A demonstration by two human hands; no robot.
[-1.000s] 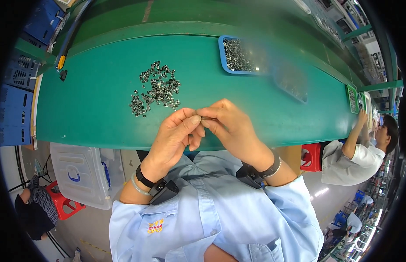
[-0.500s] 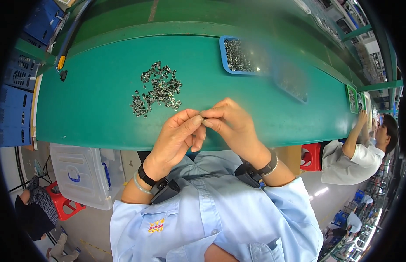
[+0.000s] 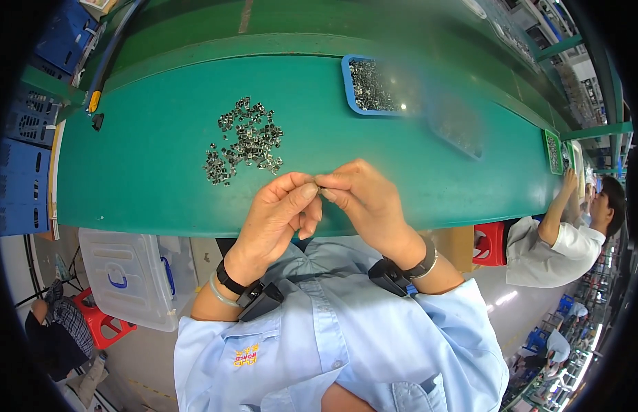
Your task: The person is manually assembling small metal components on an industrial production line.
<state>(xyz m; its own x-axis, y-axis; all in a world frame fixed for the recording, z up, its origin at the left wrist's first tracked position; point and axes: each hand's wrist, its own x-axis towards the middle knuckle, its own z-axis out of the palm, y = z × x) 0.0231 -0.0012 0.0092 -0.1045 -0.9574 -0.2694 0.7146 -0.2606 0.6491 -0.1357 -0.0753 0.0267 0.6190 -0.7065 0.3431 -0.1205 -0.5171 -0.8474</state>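
Fingertips of both hands are pressed together over the near edge of the green table (image 3: 147, 178). A tiny dark metal part (image 3: 320, 189) is pinched between the left hand (image 3: 278, 218) and the right hand (image 3: 368, 200), both closed on it. A heap of small metal parts (image 3: 245, 141) is seen just beyond the hands, and a blue tray (image 3: 348, 82) with more parts lies further back.

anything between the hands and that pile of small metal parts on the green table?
Nothing visible. Both hands, left hand and right hand, meet over the table's near edge, pinching a tiny part. The pile of metal parts lies just beyond on bare green table.
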